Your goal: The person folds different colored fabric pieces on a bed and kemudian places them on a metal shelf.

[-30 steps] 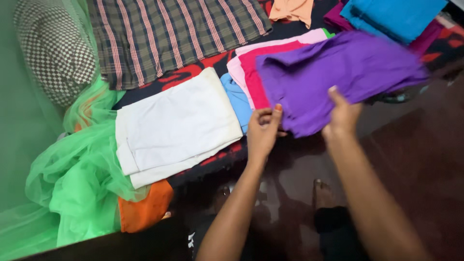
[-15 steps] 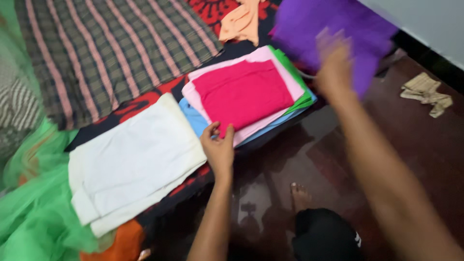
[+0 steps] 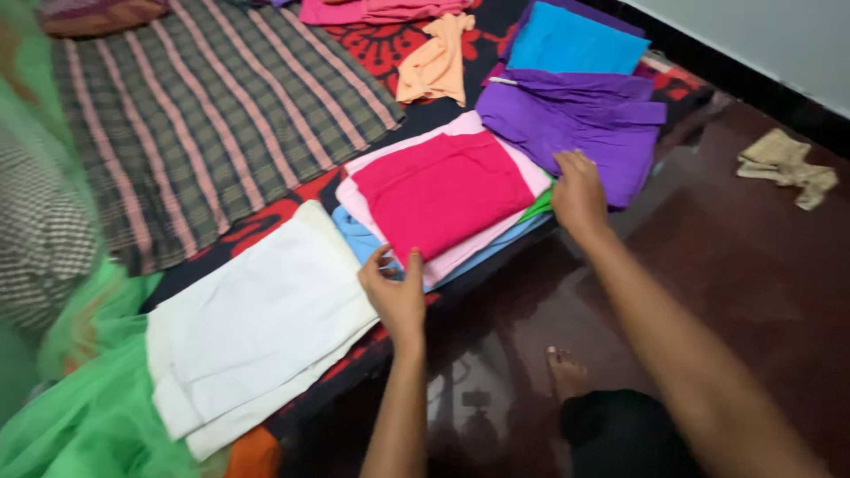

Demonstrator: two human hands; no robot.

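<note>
Purple cloth (image 3: 580, 128) — folded, a little rumpled — lies on the bed at one o'clock from the pink stack (image 3: 443, 190). Right hand (image 3: 577, 190) rests loosely curled on its near edge, gripping nothing. Left hand (image 3: 394, 288), at seven o'clock, pinches the stack's pale corner.

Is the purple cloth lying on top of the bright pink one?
No, the purple cloth lies beside the stack, past the right hand, while the bright pink cloth tops its own pile uncovered.
</note>
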